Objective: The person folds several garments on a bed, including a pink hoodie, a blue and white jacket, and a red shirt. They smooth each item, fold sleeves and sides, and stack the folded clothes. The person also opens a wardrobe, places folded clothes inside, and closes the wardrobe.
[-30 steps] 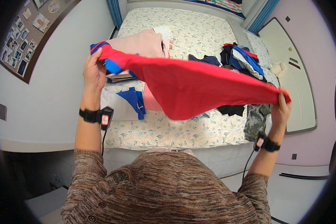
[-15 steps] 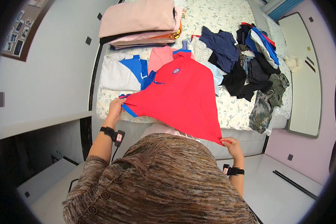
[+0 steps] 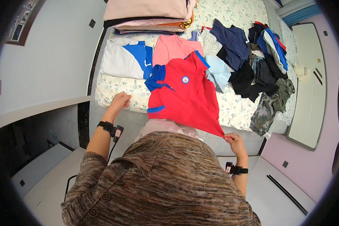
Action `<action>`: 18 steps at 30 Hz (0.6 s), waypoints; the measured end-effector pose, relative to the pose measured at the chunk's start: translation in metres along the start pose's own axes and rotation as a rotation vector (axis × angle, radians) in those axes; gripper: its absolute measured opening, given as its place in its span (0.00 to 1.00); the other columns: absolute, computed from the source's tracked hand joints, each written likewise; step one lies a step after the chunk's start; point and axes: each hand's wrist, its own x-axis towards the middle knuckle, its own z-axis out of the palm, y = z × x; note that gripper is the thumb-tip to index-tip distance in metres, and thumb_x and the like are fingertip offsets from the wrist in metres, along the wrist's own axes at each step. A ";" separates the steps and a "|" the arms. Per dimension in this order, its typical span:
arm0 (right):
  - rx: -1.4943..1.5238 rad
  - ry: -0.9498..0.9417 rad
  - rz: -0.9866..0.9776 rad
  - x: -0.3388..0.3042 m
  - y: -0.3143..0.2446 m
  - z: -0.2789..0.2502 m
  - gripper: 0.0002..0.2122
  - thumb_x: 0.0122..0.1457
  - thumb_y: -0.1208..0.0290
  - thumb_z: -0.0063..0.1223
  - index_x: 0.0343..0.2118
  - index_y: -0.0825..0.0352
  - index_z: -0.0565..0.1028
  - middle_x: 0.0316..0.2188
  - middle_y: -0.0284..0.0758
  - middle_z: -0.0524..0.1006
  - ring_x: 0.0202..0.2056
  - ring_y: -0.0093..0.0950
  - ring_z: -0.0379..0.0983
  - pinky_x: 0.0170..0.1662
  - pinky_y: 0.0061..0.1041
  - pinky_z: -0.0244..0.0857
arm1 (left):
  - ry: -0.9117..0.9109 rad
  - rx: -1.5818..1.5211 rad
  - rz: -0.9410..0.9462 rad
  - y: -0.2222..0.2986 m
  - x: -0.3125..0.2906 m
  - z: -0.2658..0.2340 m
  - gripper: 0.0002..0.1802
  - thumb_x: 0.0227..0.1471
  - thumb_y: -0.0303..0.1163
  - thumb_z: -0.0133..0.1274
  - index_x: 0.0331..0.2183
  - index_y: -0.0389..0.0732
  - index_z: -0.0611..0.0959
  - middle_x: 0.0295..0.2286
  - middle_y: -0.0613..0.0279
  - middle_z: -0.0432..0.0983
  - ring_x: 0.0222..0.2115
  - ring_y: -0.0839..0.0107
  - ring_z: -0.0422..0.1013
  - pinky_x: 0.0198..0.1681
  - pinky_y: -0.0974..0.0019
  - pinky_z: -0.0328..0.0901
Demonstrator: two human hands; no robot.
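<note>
A red polo shirt (image 3: 188, 98) with a blue collar and blue sleeve trim lies across the near edge of the bed, a round badge on its chest. My right hand (image 3: 235, 144) pinches its lower right corner and pulls the cloth taut toward me. To the shirt's left, my left hand (image 3: 119, 101) hovers off the fabric over the bed's edge. Its fingers are curled together with nothing in them. Beyond the shirt lie a folded pink garment (image 3: 173, 47) and a light blue garment (image 3: 217, 73). A white and blue folded garment (image 3: 118, 60) rests at the left.
At the far left of the bed (image 3: 115, 86) stands a tall stack of folded textiles (image 3: 147, 11). Loose dark clothes (image 3: 245, 79), including a navy shirt (image 3: 231, 45) and camouflage garments (image 3: 265, 113), spread over the right side. A grey wall flanks the left.
My left hand has let go of the red shirt's sleeve, and that side has dropped onto the bed edge, moving right. My right hand still holds its corner. The view has shifted slightly.
</note>
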 end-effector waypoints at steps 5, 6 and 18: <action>-0.097 -0.018 -0.163 0.006 -0.091 -0.008 0.05 0.52 0.76 0.58 0.32 0.68 0.79 0.24 0.34 0.73 0.28 0.25 0.69 0.34 0.23 0.63 | -0.475 0.182 0.145 0.059 -0.014 0.072 0.18 0.48 0.37 0.59 0.38 0.35 0.77 0.35 0.61 0.75 0.36 0.72 0.72 0.40 0.70 0.66; -0.102 -0.026 -0.216 0.009 -0.111 -0.011 0.05 0.52 0.76 0.58 0.32 0.69 0.79 0.24 0.35 0.73 0.28 0.26 0.69 0.34 0.24 0.63 | -0.639 0.173 0.220 0.072 -0.021 0.095 0.24 0.48 0.38 0.60 0.44 0.34 0.75 0.41 0.57 0.74 0.42 0.69 0.71 0.44 0.67 0.66; 0.329 0.008 -0.729 0.079 -0.240 -0.038 0.29 0.50 0.67 0.62 0.55 0.64 0.63 0.41 0.35 0.72 0.39 0.23 0.69 0.42 0.25 0.66 | -0.529 0.126 0.840 0.241 -0.085 0.247 0.09 0.51 0.32 0.54 0.32 0.36 0.81 0.24 0.65 0.77 0.25 0.80 0.71 0.30 0.71 0.66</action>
